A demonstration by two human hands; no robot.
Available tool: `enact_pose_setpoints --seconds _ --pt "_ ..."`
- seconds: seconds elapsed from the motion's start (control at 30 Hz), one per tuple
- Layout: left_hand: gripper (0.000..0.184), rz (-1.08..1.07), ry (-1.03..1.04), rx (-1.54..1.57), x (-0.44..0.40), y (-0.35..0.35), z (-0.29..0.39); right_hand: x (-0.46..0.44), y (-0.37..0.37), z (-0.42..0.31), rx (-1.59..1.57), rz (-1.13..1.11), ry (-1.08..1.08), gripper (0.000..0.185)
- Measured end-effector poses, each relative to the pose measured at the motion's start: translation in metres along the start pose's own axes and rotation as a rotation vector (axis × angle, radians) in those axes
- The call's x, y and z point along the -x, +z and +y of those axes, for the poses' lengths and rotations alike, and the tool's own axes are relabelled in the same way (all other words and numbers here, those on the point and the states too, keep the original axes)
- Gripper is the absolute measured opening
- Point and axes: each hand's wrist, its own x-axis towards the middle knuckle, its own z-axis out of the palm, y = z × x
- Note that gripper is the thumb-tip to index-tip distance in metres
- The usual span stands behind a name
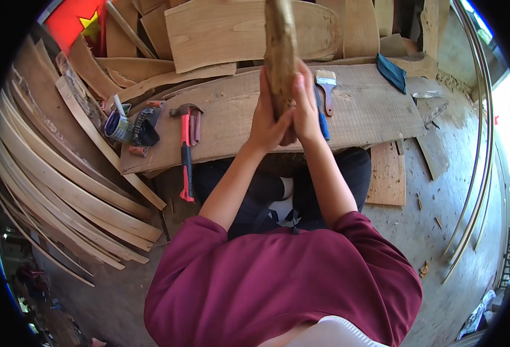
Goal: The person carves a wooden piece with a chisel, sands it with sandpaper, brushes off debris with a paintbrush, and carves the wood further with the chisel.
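A thick, rough length of wood [281,46], brownish-yellow like a piece of branch, stands upright above the plank bench, its top cut off by the frame edge. My left hand [268,124] presses against its left side, thumb across the lower end. From the right, my right hand [306,113] clasps it, fingers pointing up along the wood. Both hands are closed round its lower part. Just right of my right hand lie a paintbrush [327,95] and a blue-handled tool [323,122], partly hidden. A claw hammer [186,147] with a red and black handle lies left of my hands.
On the left of the plank bench [226,124] stand a paint can [116,126] and a black tape dispenser [146,128]. A dark teal cloth [392,73] lies at the far right. Long wooden strips [64,179] lean at left; boards [249,34] stand behind; thin rods [481,156] curve at right.
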Motion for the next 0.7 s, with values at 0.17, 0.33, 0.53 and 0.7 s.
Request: enact_pose_setpoints --seconds 0.17,0.33,0.53,0.7 --pt "0.074 -0.014 -1.026 0.352 0.013 -0.017 -0.092 -0.020 -0.022 0.128 -0.061 -0.008 0.969 0.059" --pt "0.067 -0.039 -0.583 0.221 -0.018 -0.033 -0.030 -0.024 0.022 0.040 -0.062 0.101 0.507 0.057" --pt "0.071 0.001 -0.325 0.141 -0.013 -0.012 -0.052 -0.028 0.002 0.074 -0.031 0.045 0.026 0.059" --pt "0.068 -0.046 -0.738 0.199 -0.002 -0.002 -0.068 -0.016 -0.016 0.095 0.180 0.096 0.644 0.066"
